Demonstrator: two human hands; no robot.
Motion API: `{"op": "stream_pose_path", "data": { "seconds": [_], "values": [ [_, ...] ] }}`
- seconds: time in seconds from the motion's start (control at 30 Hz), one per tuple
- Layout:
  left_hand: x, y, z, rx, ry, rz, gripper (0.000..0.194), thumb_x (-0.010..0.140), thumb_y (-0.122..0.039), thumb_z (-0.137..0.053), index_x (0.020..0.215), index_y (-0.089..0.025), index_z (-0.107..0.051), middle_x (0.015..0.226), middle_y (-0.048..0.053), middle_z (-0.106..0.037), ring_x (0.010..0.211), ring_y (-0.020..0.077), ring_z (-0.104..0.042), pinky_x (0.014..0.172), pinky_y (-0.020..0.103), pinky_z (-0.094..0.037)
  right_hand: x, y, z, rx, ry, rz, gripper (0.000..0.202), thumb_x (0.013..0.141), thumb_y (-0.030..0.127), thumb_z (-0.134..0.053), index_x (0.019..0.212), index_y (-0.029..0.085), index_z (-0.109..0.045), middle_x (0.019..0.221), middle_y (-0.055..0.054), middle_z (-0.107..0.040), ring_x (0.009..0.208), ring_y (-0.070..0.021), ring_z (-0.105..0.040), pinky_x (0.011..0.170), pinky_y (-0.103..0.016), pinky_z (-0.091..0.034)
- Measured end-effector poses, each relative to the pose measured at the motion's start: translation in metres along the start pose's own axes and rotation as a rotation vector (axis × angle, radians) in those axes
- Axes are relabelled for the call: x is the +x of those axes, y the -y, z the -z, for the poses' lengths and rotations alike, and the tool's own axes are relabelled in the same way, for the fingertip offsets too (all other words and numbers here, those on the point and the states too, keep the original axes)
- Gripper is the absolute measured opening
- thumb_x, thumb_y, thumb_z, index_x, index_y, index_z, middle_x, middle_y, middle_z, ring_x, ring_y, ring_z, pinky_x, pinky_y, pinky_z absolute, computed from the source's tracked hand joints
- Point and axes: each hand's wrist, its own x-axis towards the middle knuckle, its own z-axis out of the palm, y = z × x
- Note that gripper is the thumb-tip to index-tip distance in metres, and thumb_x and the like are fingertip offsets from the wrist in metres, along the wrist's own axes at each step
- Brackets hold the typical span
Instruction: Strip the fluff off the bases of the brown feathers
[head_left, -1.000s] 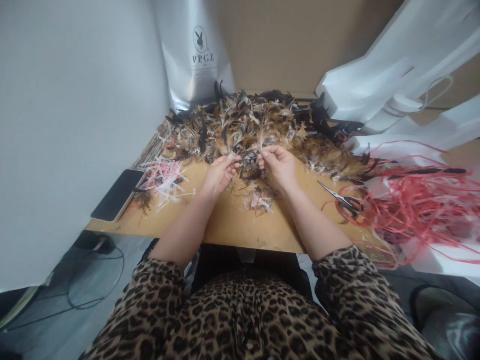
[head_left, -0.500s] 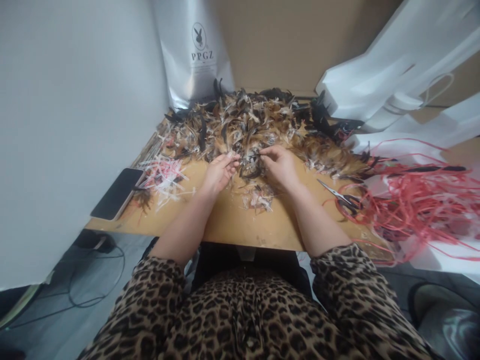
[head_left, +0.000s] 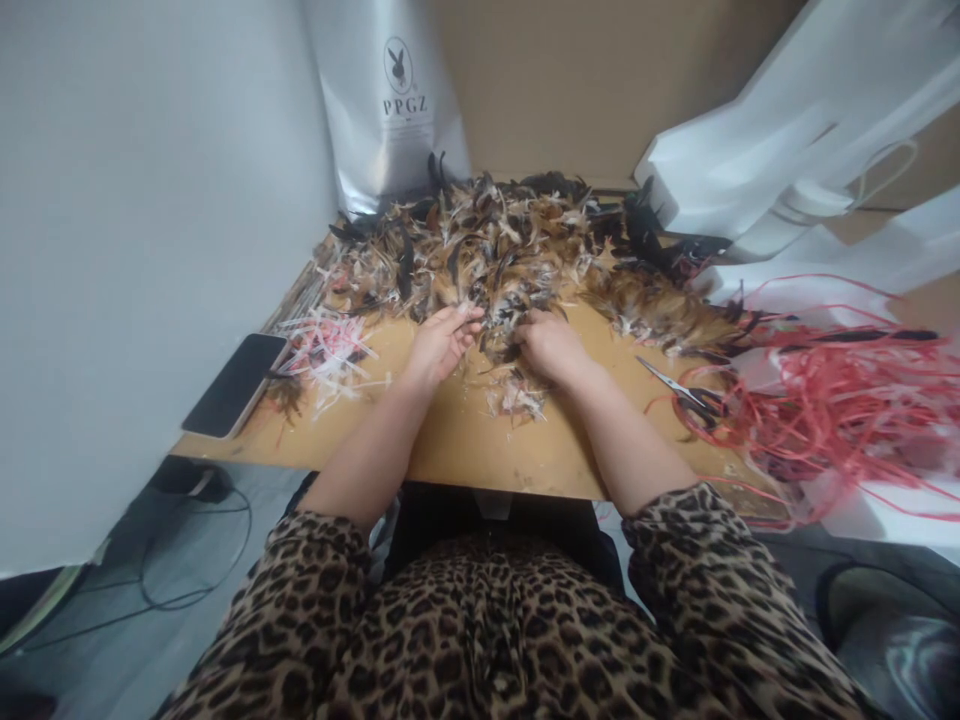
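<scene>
A wide heap of brown and black feathers [head_left: 517,225] lies across the back of the wooden table [head_left: 480,455]. At the heap's front edge my left hand [head_left: 442,342] is closed in a pinch, palm turned partly up, on what looks like a pale-based feather. My right hand [head_left: 553,345] is opposite it, palm down, its curled fingers among the feathers; the fingertips are hidden, so what they grip cannot be made out. Just below, between the wrists, sits a small clump of pale feather scraps [head_left: 519,392].
Scissors [head_left: 679,388] lie right of my right forearm, beside a tangle of red string [head_left: 847,410]. On the left are a phone [head_left: 236,385] and pink and white strips [head_left: 328,350]. A silver bag [head_left: 390,150] stands behind; white packaging [head_left: 750,150] leans at right.
My right hand has moved slightly down and turned over more, its fingertips tucking into the feathers. My left hand keeps its pinch in nearly the same place.
</scene>
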Motion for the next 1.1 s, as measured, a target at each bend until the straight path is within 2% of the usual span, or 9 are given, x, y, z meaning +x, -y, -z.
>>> {"op": "stream_pose_path", "data": {
  "seconds": [0.1,0.2,0.27,0.33,0.47,0.57,0.7,0.93,1.1],
  "values": [
    [0.000,0.001,0.000,0.005,-0.004,0.008,0.005,0.081,-0.017,-0.065,0.084,-0.013,-0.064,0.086,0.003,-0.072,0.058,0.0025,-0.062,0.048,0.011,-0.044,0.003,-0.004,-0.001,0.318,-0.086,-0.086,0.014,0.075,0.016,-0.055,0.076,0.015,-0.069,0.084,-0.010,-0.063,0.078,-0.0187,-0.056,0.072,-0.031,-0.041],
    [0.000,0.000,-0.001,0.014,-0.001,0.017,0.006,0.080,-0.017,-0.066,0.084,-0.013,-0.064,0.086,0.003,-0.072,0.057,0.0026,-0.062,0.048,0.011,-0.044,0.005,-0.006,0.004,0.867,-0.151,-0.250,0.009,0.070,0.025,-0.063,0.072,0.017,-0.065,0.066,0.000,-0.060,0.060,-0.0118,-0.050,0.059,-0.025,-0.039],
    [-0.001,0.000,-0.002,0.020,0.002,0.024,0.006,0.079,-0.017,-0.067,0.082,-0.013,-0.064,0.084,0.003,-0.072,0.057,0.0027,-0.062,0.047,0.011,-0.043,0.005,-0.005,0.009,1.225,-0.121,-0.360,0.018,0.064,0.031,-0.070,0.072,0.017,-0.062,0.055,0.004,-0.053,0.050,-0.0082,-0.042,0.050,-0.023,-0.032],
    [-0.001,0.001,-0.002,0.028,0.010,0.037,0.006,0.079,-0.017,-0.067,0.080,-0.013,-0.063,0.083,0.004,-0.072,0.056,0.0029,-0.062,0.047,0.011,-0.043,0.005,-0.002,0.014,1.518,-0.070,-0.411,0.028,0.055,0.031,-0.078,0.070,0.018,-0.058,0.051,0.006,-0.049,0.046,-0.0059,-0.037,0.046,-0.021,-0.026],
    [-0.003,0.004,-0.003,0.050,0.050,0.065,0.008,0.080,-0.017,-0.067,0.079,-0.011,-0.062,0.082,0.005,-0.072,0.057,0.0038,-0.063,0.049,0.012,-0.044,0.007,0.006,0.014,1.877,-0.034,-0.463,0.040,0.046,0.025,-0.084,0.070,0.018,-0.052,0.052,0.008,-0.047,0.047,-0.0048,-0.041,0.042,-0.017,-0.025],
    [-0.004,0.006,-0.004,0.066,0.081,0.092,0.007,0.081,-0.017,-0.065,0.079,-0.011,-0.062,0.082,0.006,-0.072,0.058,0.0048,-0.064,0.050,0.013,-0.045,0.009,0.013,0.008,1.966,-0.014,-0.493,0.042,0.048,0.022,-0.083,0.069,0.019,-0.048,0.054,0.009,-0.048,0.048,-0.0045,-0.044,0.041,-0.016,-0.028],
    [-0.006,0.006,-0.005,0.084,0.095,0.148,0.006,0.081,-0.016,-0.065,0.079,-0.010,-0.063,0.078,0.006,-0.072,0.058,0.0059,-0.065,0.050,0.013,-0.045,0.010,0.019,-0.001,1.971,0.000,-0.452,0.040,0.050,0.025,-0.084,0.068,0.018,-0.050,0.055,0.007,-0.053,0.051,-0.0050,-0.047,0.044,-0.016,-0.033],
    [-0.004,0.009,-0.003,0.098,0.166,0.197,0.005,0.083,-0.012,-0.060,0.079,-0.009,-0.062,0.073,0.006,-0.071,0.055,0.0066,-0.064,0.046,0.012,-0.045,0.011,0.024,-0.006,1.871,-0.078,-0.352,0.040,0.046,0.033,-0.087,0.064,0.017,-0.055,0.051,0.006,-0.055,0.050,-0.0052,-0.047,0.046,-0.017,-0.033],
    [-0.005,0.010,-0.004,0.130,0.184,0.198,0.006,0.083,-0.012,-0.061,0.078,-0.008,-0.062,0.071,0.005,-0.070,0.054,0.0049,-0.063,0.048,0.011,-0.045,0.013,0.027,-0.010,1.794,-0.160,-0.366,0.043,0.043,0.038,-0.087,0.062,0.017,-0.056,0.048,0.007,-0.053,0.045,-0.0050,-0.044,0.043,-0.018,-0.028]
  ]
}}
